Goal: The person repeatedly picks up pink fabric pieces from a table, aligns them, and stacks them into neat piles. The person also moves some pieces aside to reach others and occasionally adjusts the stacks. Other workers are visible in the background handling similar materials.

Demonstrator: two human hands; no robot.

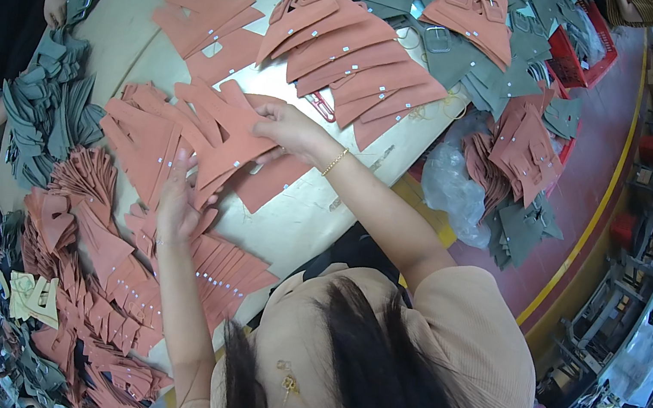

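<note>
Head view: R hand (291,130) is pinching the upper right edge of a pink panel (240,141); L hand (179,209) is sitting at its lower left edge, thumb pointing up, but can't tell if the fingers are gripping; the panel is lying partly over the near pile (132,139), mid-tabletop (248,229).

Progress, judging by looks: the pink row (348,55) beyond the hands is overlapping neatly, w/ buckles showing at its far left end, so that lot is prob. done; the held panel isn't showing a buckle; the near pile, the fanned stack (222,273) by the L forearm & the pink bundle (82,178) aren't showing any either, so plenty is apparently remaining; exact no. can't be told.

Edges & room: the tabletop's R edge is running diagonally under the R forearm, w/ a plastic bag (453,178) & a red basket (575,60) sitting past it; pale surface is showing betw. the R hand & the row, tho' a red tool (322,105) is lying there, just beside the row; more is showing below the R forearm; the L side is looking tight, w/ the green bundle (56,104) crowding it & a co-worker's hand (55,9) hanging near.
</note>
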